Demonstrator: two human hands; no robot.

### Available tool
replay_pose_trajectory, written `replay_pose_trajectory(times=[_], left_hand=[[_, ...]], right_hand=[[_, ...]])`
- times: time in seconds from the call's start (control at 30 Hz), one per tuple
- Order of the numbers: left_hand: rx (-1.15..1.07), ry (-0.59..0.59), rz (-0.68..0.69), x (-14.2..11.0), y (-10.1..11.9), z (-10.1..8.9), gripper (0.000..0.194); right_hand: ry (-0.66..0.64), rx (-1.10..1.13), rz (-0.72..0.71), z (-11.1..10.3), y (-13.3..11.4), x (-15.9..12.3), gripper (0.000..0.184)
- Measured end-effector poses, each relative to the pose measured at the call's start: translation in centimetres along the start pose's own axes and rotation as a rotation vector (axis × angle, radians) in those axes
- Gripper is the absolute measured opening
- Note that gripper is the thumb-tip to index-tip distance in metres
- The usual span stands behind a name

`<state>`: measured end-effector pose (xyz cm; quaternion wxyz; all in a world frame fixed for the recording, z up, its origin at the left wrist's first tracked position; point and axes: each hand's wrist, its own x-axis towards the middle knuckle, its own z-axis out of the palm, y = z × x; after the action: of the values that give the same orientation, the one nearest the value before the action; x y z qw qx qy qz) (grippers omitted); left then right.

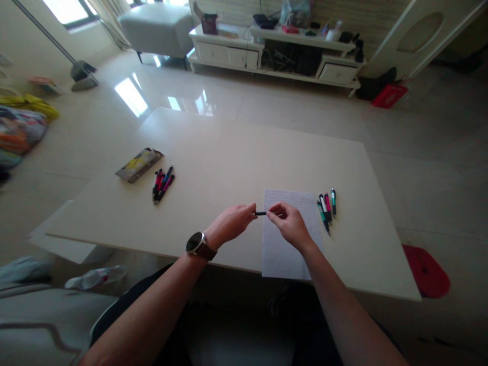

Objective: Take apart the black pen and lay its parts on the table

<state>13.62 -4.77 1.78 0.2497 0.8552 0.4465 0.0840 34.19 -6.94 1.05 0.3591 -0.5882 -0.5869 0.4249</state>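
A dark pen (261, 213) is held level between my two hands, above the left edge of a lined sheet of paper (284, 254). My left hand (239, 217) is closed around its left end. With thumb and fingers, my right hand (287, 221) pinches the other end. A thin pale bit shows by the right fingertips, too small to make out. Several pens (327, 209) with green, white and pink parts lie right of the paper. On the left of the table, another bunch of pens (163, 186) lies beside a grey and yellow box (139, 164).
The white table (229, 152) stretches ahead of me, its front edge close to my lap. A plastic bottle (97, 277) lies at lower left. Past the table's right end is a red seat (427, 272). A white TV cabinet (229, 53) stands across the floor.
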Motion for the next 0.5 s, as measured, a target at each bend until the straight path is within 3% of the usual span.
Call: replay_pose_trajectory(times=[0.13,0.27,0.5], left_hand=[[0.014,-0.007,0.013,0.03,0.06,-0.07,0.010],[0.004,-0.001,0.012,0.04,0.13,-0.10,0.010],[-0.006,-0.010,0.000,0.00,0.21,-0.09,0.011]], right_hand=[[-0.015,0.003,0.027,-0.08,0.15,-0.02,0.028],[0.027,-0.048,-0.019,-0.13,0.21,0.01,0.019],[0.051,0.099,-0.005,-0.08,0.38,0.25,0.015]])
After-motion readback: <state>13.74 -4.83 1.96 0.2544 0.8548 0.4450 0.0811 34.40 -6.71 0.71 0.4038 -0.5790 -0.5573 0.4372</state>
